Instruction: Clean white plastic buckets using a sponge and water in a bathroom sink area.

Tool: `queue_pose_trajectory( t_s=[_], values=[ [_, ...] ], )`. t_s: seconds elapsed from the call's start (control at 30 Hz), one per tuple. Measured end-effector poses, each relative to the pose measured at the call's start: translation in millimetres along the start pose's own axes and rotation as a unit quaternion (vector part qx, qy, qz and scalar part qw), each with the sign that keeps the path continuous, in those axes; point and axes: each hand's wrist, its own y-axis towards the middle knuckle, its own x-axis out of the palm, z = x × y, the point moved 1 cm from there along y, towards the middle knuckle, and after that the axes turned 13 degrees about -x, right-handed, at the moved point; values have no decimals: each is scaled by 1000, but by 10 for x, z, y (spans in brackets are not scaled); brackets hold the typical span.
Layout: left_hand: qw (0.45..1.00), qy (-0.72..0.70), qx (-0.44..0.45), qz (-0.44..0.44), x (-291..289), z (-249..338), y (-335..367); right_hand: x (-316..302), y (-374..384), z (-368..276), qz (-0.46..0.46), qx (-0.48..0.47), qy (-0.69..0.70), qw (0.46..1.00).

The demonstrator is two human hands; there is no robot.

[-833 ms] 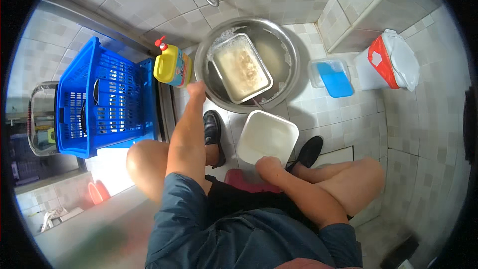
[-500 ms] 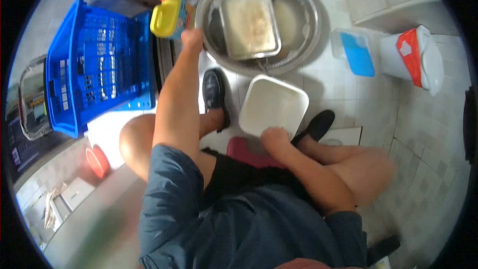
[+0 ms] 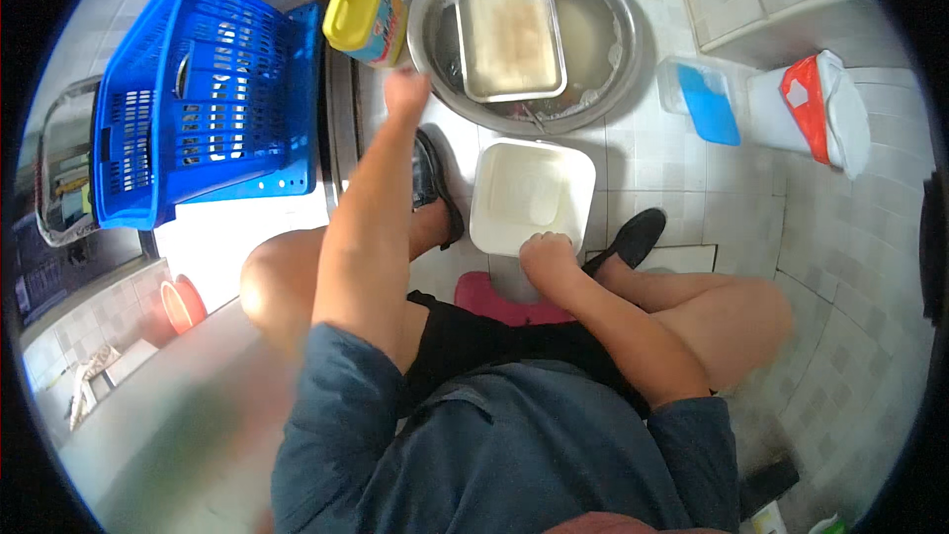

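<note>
A large round metal basin (image 3: 625, 89) holds cloudy water, and a rectangular metal tray (image 3: 561, 59) with pale liquid in it rests there. My left hand (image 3: 407, 96) is by the basin's left rim, just below a yellow jug (image 3: 362, 15) with a red pump top. It is blurred, and its fingers are hidden, so I cannot see what they touch. Below the basin stands a white square tub (image 3: 486, 200) on the floor. My right hand (image 3: 550, 255) is closed at the tub's near rim, gripping it; some fingers are out of sight.
To the left stands a blue slatted crate (image 3: 222, 109). At the right are a clear container (image 3: 675, 89) with a blue lid (image 3: 714, 109) and a white bin (image 3: 776, 107) with a red band. A pink stool (image 3: 477, 295) shows beneath me, and an orange bowl (image 3: 183, 305) lies lower left.
My left hand has moved a little right and down, away from the yellow jug's base. The whole view has shifted slightly. My right hand stays at the white tub's near rim.
</note>
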Motion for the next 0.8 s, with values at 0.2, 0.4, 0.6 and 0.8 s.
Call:
queue_pose_trajectory(
  t_s=[0.2, 0.4, 0.6, 0.8],
  values=[
    [932, -204, -224, -199, -77, -285, -1420, -138, -98, 64, 35, 8, -37, 999],
    [955, -192, -167, -150, -41, -576, -2273, -205, -202, 233, 48, 31, -40, 998],
    [984, -24, -79, -161, 208, -896, -2414, -389, -302, 312, -53, 30, 102, 993],
    [986, -26, -30, -159, 687, -618, -2790, -345, -758, 513, -131, 103, 34, 985]
  ],
)
